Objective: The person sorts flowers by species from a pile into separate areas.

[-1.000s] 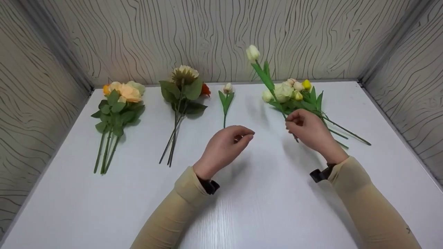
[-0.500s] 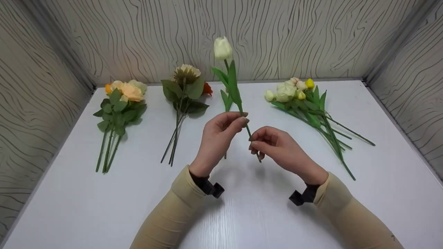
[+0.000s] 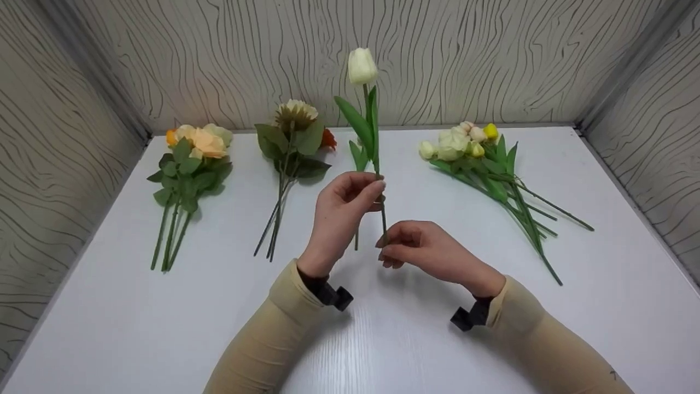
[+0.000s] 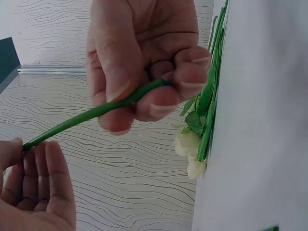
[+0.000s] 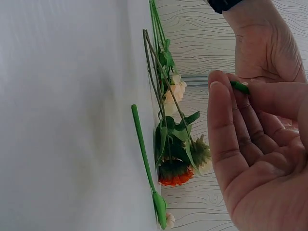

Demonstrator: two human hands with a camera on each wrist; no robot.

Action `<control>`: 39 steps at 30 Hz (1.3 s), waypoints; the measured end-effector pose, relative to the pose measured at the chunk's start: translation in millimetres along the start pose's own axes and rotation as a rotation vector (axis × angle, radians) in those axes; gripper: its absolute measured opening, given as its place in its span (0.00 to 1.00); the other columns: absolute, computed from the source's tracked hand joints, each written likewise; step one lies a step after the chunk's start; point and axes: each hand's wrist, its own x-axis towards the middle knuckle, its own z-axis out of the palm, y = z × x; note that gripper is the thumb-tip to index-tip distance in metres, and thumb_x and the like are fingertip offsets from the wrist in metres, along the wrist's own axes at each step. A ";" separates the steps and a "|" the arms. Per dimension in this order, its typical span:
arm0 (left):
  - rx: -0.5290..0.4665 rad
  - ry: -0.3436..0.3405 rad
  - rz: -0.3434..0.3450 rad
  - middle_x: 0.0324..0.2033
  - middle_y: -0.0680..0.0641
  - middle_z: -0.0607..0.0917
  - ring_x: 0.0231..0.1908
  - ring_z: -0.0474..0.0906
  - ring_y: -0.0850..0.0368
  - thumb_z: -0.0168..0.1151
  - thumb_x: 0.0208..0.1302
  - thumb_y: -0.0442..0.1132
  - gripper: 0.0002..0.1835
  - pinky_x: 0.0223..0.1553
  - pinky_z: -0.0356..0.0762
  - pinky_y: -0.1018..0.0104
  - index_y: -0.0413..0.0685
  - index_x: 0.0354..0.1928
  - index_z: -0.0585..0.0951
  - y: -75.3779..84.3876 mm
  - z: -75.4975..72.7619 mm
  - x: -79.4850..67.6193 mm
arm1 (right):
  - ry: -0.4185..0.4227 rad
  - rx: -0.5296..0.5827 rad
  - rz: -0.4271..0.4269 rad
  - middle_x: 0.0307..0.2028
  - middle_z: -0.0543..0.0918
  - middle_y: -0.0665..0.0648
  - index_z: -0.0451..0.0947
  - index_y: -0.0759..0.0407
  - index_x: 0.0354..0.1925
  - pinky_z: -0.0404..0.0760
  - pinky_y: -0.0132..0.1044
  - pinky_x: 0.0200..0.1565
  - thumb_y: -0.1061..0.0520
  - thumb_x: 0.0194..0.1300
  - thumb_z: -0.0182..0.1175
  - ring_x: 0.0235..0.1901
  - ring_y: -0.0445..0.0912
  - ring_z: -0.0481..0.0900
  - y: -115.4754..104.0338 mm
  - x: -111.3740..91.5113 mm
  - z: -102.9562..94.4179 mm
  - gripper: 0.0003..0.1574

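Observation:
A white tulip (image 3: 362,67) is held upright above the table, its green leaves spreading below the bloom. My left hand (image 3: 342,219) pinches the stem just under the leaves with thumb and fingertips. Lower down, my right hand (image 3: 432,249) pinches the stem near its bottom end. The left wrist view shows the green stem (image 4: 72,120) running between the two hands, with its cut end at the right fingers. Behind my left hand another tulip (image 3: 358,156) lies on the table; the hand and the white tulip hide part of it.
Peach and orange roses (image 3: 199,143) lie on the white table (image 3: 109,328) at the left. Beside them is a bunch with a cream flower (image 3: 295,112) and a red-orange one (image 3: 328,139). White and yellow flowers (image 3: 453,143) lie at the right. Wood-patterned panels (image 3: 465,54) stand behind.
My right hand has carried the white tulip leftward from beside the right bunch. The left hand has taken hold of its stem, the tulip has turned more upright, and the right hand sits lower.

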 end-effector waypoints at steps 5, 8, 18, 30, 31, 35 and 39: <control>-0.017 -0.039 -0.015 0.43 0.40 0.85 0.42 0.84 0.45 0.68 0.70 0.38 0.13 0.48 0.85 0.52 0.38 0.52 0.83 -1.3 -0.1 0.1 | 0.025 -0.009 -0.003 0.39 0.88 0.64 0.84 0.59 0.48 0.85 0.52 0.47 0.53 0.74 0.63 0.42 0.66 0.85 -1.3 -0.3 -2.1 0.12; -0.005 -0.067 -0.042 0.44 0.40 0.85 0.42 0.84 0.46 0.68 0.70 0.38 0.14 0.49 0.85 0.53 0.38 0.52 0.82 -2.2 0.2 0.0 | 0.044 -0.019 -0.005 0.39 0.88 0.61 0.84 0.59 0.48 0.85 0.54 0.47 0.53 0.74 0.63 0.42 0.65 0.85 -1.5 -0.6 -3.8 0.12; 0.075 -0.108 -0.070 0.42 0.43 0.86 0.41 0.85 0.47 0.68 0.69 0.37 0.13 0.49 0.84 0.56 0.40 0.52 0.83 -3.8 1.0 -1.9 | 0.088 -0.037 -0.019 0.39 0.88 0.62 0.84 0.59 0.49 0.85 0.52 0.46 0.53 0.74 0.64 0.38 0.54 0.87 -1.7 -0.7 -8.3 0.12; 0.160 -0.143 -0.136 0.41 0.46 0.86 0.41 0.85 0.49 0.68 0.70 0.37 0.08 0.47 0.85 0.58 0.47 0.48 0.85 -4.7 4.7 -3.0 | 0.386 0.116 -0.095 0.49 0.86 0.62 0.84 0.62 0.54 0.84 0.44 0.50 0.50 0.72 0.66 0.48 0.54 0.83 -25.0 3.4 -47.6 0.20; 0.177 -0.156 -0.144 0.41 0.47 0.86 0.40 0.85 0.50 0.68 0.70 0.37 0.07 0.47 0.85 0.58 0.48 0.48 0.85 -5.3 5.6 -3.6 | 0.382 0.126 -0.107 0.49 0.86 0.63 0.84 0.63 0.55 0.84 0.43 0.50 0.51 0.72 0.66 0.49 0.54 0.83 -28.3 5.8 -48.3 0.21; 0.244 -0.211 -0.158 0.39 0.49 0.86 0.38 0.84 0.52 0.67 0.71 0.38 0.05 0.47 0.85 0.59 0.51 0.46 0.85 -9.0 9.9 -5.4 | 0.358 0.182 -0.117 0.49 0.86 0.63 0.81 0.70 0.54 0.84 0.42 0.46 0.54 0.70 0.68 0.47 0.54 0.83 -37.1 12.3 -45.4 0.22; 0.264 -0.288 -0.207 0.38 0.49 0.86 0.38 0.84 0.53 0.67 0.70 0.37 0.06 0.46 0.85 0.60 0.50 0.47 0.83 -11.0 10.1 -5.9 | 0.365 0.218 -0.093 0.49 0.86 0.61 0.79 0.72 0.50 0.83 0.40 0.42 0.58 0.69 0.69 0.43 0.51 0.83 -36.2 16.8 -43.2 0.20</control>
